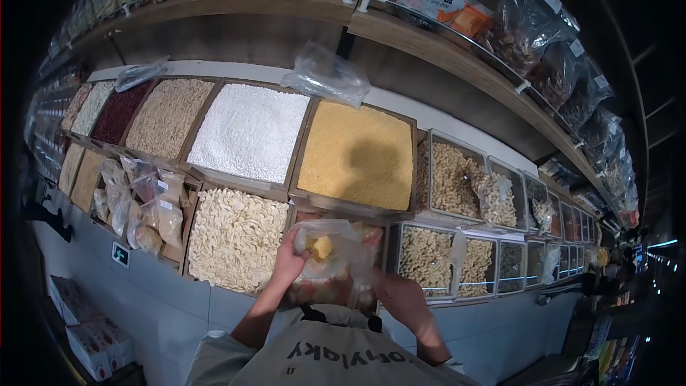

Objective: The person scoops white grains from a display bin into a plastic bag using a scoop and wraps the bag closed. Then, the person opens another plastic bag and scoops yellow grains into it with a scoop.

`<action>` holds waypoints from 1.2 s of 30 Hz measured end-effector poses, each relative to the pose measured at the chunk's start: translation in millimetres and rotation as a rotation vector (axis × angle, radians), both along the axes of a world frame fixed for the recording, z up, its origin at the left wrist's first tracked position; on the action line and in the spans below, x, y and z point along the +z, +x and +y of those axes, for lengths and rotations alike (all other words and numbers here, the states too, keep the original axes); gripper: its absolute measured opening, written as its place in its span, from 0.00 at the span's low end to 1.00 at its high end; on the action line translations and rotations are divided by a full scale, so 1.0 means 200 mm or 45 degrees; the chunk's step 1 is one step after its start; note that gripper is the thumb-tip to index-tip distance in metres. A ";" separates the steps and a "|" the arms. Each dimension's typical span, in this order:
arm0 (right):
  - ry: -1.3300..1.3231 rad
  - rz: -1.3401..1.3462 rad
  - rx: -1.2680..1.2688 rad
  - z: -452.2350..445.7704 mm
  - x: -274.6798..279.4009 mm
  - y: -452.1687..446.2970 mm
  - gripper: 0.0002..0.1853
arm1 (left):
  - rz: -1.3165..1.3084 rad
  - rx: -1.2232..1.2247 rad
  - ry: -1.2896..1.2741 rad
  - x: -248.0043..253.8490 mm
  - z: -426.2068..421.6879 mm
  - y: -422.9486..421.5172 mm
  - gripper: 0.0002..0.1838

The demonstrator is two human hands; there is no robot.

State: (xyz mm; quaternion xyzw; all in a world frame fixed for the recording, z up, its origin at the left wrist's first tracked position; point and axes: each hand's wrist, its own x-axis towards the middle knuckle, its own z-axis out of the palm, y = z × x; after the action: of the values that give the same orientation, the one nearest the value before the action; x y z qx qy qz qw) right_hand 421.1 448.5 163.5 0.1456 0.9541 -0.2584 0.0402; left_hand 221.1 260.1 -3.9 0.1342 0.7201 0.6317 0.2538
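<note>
A clear plastic bag (336,232) is held low in front of my body, with a small heap of yellow grain (323,247) inside. My left hand (293,257) grips the bag's left side, its fingers closed on the plastic. On the other side, my right hand (396,294) is near the bag's right edge; its fingers are blurred and dim, so I cannot make out their grip. Directly beyond the bag is a wooden bin of fine yellow grain (357,154), partly under a round shadow. Below the bag, packed goods in a bin are partly covered.
White grains (246,132) fill the bin left of the yellow one. Pale flat slices (236,236) lie in a front bin. Clear-sided bins (450,179) run rightward. A crumpled plastic bag (329,75) rests on the back ledge. Overhead, a wooden shelf (457,50) holds bagged goods.
</note>
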 end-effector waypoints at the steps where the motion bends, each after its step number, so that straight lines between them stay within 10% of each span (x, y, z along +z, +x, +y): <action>1: 0.013 0.007 -0.005 0.06 0.04 0.01 0.23 | 0.007 -0.005 0.013 -0.03 0.01 0.00 0.36; 8: -0.366 0.131 -0.448 0.32 0.14 -0.09 0.23 | -0.099 -0.002 -0.004 -0.06 -0.01 -0.01 0.35; 17: 0.125 0.657 -0.715 0.65 -0.40 -0.38 0.22 | -0.195 0.044 0.028 -0.03 -0.06 -0.01 0.35; 36: 0.351 0.223 -0.702 0.58 -0.44 -0.67 0.26 | -0.151 0.045 -0.036 -0.05 -0.04 0.00 0.33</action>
State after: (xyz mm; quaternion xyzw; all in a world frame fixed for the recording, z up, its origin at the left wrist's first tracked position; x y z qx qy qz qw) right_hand 287.2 565.4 75.9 0.3800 0.9046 -0.1396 -0.1338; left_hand 221.3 251.4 -13.2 0.0803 0.7149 0.6327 0.2865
